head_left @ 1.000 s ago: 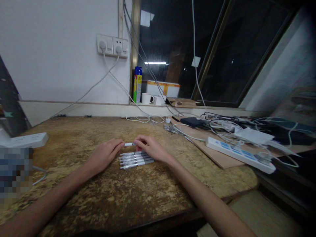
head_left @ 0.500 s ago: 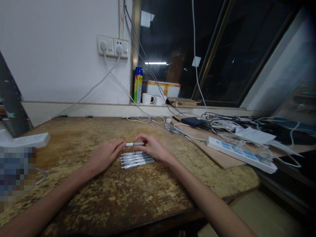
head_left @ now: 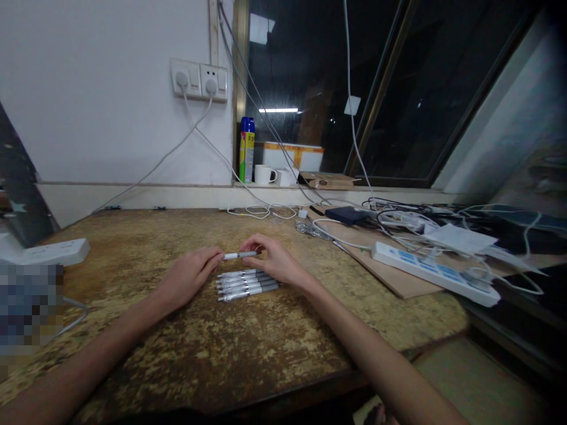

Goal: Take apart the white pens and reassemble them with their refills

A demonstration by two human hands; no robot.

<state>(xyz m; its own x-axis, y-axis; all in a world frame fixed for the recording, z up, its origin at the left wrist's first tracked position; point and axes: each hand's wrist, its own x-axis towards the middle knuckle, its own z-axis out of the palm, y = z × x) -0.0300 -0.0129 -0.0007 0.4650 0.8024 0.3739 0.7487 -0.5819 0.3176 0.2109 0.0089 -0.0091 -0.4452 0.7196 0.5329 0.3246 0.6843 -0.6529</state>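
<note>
A white and grey pen (head_left: pixel 233 256) lies level between my two hands, a little above the worn wooden table (head_left: pixel 248 348). My left hand (head_left: pixel 195 273) pinches its left end, which the fingertips hide. Thumb and fingers of my right hand (head_left: pixel 275 260) close around the grey end on the other side. Just below, several similar pens (head_left: pixel 243 285) with clear and grey barrels rest side by side in a row on the table. The right hand partly covers the grey ends of the farther ones.
On the right, a white power strip (head_left: pixel 434 273) and tangled cables (head_left: pixel 398 221) lie over a brown board (head_left: pixel 398 283). Another white strip (head_left: pixel 57 252) is at the left. A spray can (head_left: pixel 247 150) and a white mug (head_left: pixel 263 175) stand on the window sill.
The view has shifted slightly. Both hands keep their hold on the pen, which has barely moved; the row of pens lies as before.
</note>
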